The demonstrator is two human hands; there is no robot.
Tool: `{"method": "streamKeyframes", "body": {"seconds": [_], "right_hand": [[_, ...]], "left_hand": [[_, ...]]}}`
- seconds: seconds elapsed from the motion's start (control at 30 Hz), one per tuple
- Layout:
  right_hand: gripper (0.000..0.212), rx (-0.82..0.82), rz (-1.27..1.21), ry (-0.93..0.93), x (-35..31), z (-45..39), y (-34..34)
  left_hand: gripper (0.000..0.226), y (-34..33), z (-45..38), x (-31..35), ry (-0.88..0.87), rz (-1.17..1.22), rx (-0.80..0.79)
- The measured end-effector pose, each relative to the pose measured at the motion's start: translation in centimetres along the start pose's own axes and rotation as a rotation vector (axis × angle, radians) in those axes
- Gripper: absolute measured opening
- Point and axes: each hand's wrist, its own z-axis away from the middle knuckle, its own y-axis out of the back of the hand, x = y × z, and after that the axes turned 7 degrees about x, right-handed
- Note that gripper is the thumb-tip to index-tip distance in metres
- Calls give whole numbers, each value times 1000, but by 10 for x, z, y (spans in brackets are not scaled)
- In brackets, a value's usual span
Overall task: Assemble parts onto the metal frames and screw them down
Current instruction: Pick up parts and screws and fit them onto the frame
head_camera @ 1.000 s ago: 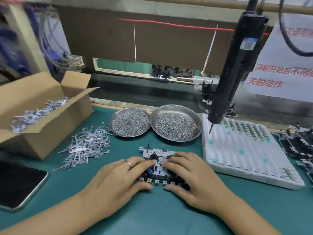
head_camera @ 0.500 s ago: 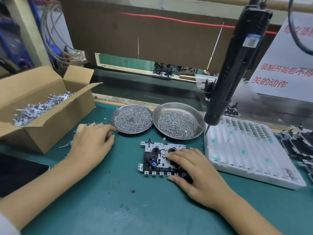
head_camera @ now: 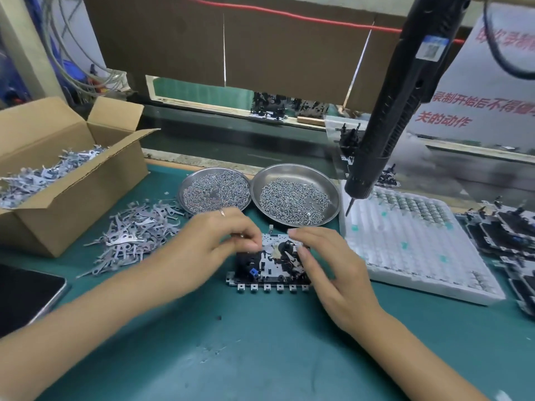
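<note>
Metal frame [head_camera: 269,269] flat on table [head_camera: 260,357], below two screw dishes. Left hand [head_camera: 214,247] pinches small flat part at frame's top edge. Right hand [head_camera: 333,273], fingers relaxed, steadies right edge. Frame likely light, stiff, sharp-edged; hold by edges, avoid delicate fittings.

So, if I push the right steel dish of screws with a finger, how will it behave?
The right dish looks shallow and smooth, so on the green mat it would probably slide, not tip. The loose screws heaped inside would likely shift and rattle. Its rim seems to touch the left dish, so a leftward push may move both.
</note>
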Motion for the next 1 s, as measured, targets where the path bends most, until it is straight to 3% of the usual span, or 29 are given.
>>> {"method": "streamKeyframes", "body": {"seconds": [0.1, 0.2, 0.47, 0.6, 0.73, 1.0], "right_hand": [[25, -91, 15, -80, -1, -6, -5], [20, -153, 72, -107, 4, -2, -5], [15, -47, -31, -227, 3, -1, -11], [14, -26, -32, -224, 3, 1, -11], [13, -25, -45, -150, 4, 4, -10], [16, -111, -13, 7, 3, 7, -6]], "left_hand": [[11, -23, -6, -5, -213, -186, -66], [12, -30, -7, -15, -253, -232, -49], [9, -41, 2, -20, 12, 214, 89], [21, -41, 5, -19, 151, 236, 107], [17, -42, 7, -18, 289, 279, 95], [17, -39, 9, -13, 291, 229, 96]]}}
